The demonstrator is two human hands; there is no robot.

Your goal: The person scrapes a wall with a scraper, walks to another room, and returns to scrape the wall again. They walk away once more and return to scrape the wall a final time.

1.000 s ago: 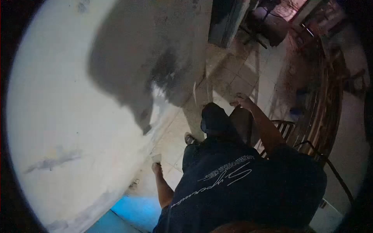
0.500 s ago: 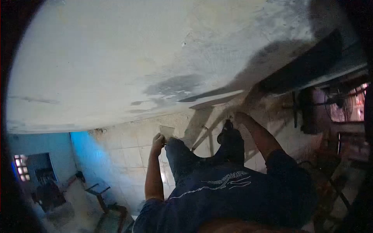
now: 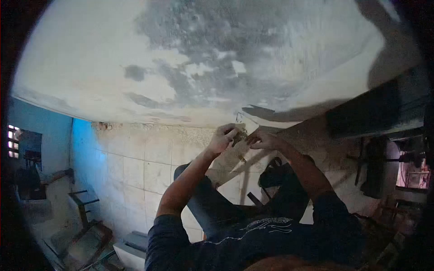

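Both hands meet in front of the chest, left hand (image 3: pixel 222 137) and right hand (image 3: pixel 262 141) pinched narrow around a small flat scraper (image 3: pixel 239 134), held close under the patchy grey-and-white wall (image 3: pixel 212 58) above the tiled floor (image 3: pixel 140 167). Grip looks like fingertips only, so the scraper could slip and drop to the tiles. Dim light and blur hide the blade edge; fingers near it risk a nick.
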